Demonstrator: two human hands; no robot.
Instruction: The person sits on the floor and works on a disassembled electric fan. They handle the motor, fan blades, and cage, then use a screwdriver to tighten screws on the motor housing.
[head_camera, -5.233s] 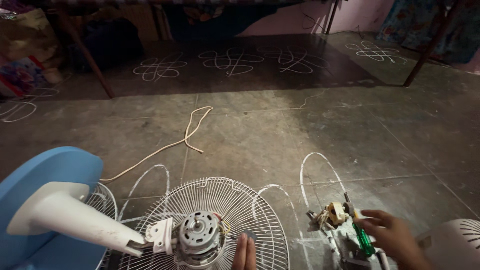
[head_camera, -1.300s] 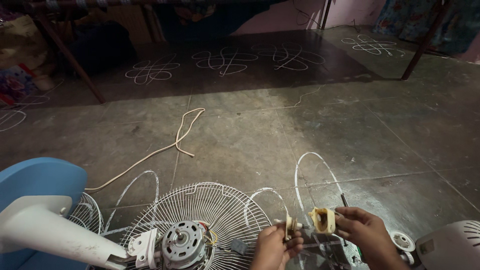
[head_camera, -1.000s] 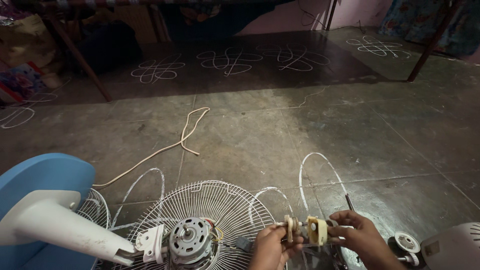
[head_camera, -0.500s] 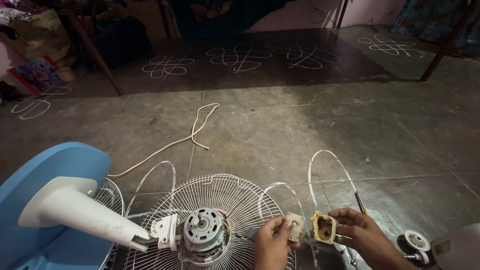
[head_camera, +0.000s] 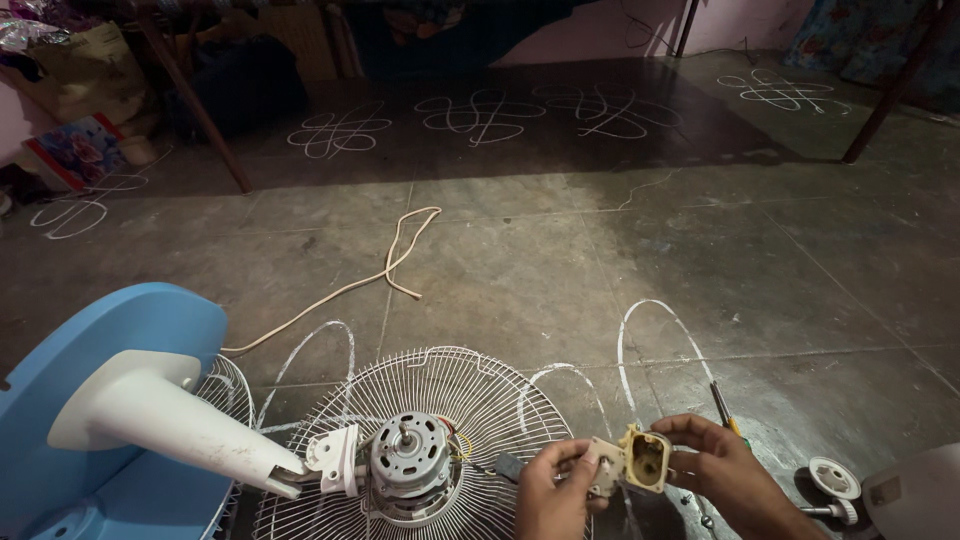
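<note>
Stone floor (head_camera: 560, 260), fan grille (head_camera: 450, 400), cream cord (head_camera: 385, 270), screwdriver (head_camera: 722, 405)

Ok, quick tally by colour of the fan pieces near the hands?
White: 3 – round wire fan guard, tapered plastic neck, small knob wheel
Blue: 1 – fan base
Grey: 1 – metal motor
Cream: 2 – gearbox housing halves
Total: 7

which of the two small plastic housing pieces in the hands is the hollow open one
The yellowish piece in the right hand: its open cavity faces the camera. The paler piece in the left hand shows a flatter, closed face.
</note>
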